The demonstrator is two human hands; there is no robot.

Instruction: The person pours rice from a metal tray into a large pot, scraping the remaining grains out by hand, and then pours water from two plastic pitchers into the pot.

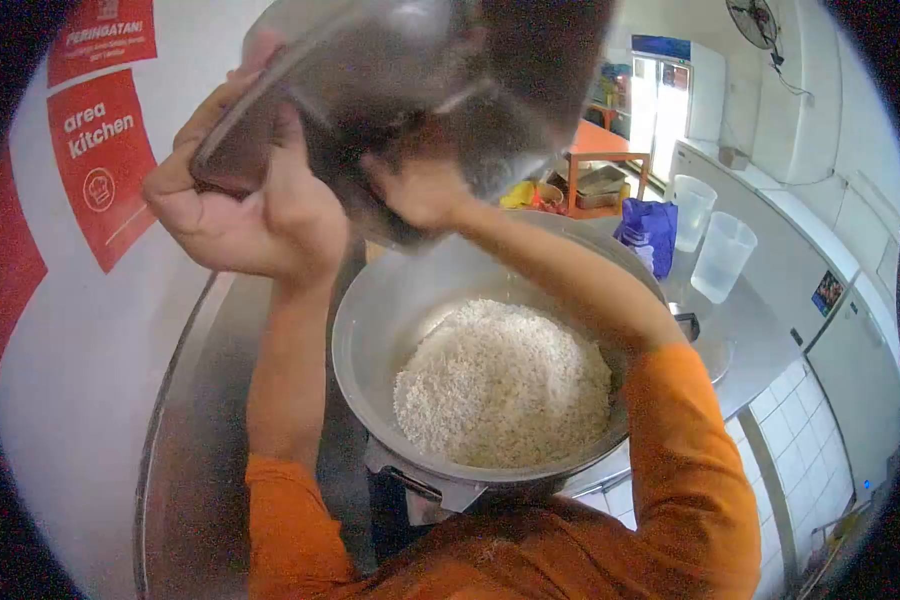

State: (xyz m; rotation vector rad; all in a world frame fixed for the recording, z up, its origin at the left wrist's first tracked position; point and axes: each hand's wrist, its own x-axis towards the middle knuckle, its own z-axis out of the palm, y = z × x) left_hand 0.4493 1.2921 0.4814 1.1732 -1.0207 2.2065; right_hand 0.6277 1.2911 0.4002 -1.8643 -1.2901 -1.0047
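Note:
A dark, deep container [390, 70] is tipped up over a large metal pot [370, 330]. My left hand [255, 195] grips its rim at the left, fingers behind and thumb inside. Inside the container, my right hand [420, 185] is blurred against the dark wall, its fingers partly spread; nothing shows held in it. White rice grains [505, 385] lie heaped in the pot below both hands.
Right of the pot are a purple bag [649, 236] and two clear plastic jugs [724, 257] on the metal counter [770, 310]. An orange table [605, 142] stands behind. Red signs [102, 160] hang on the left wall.

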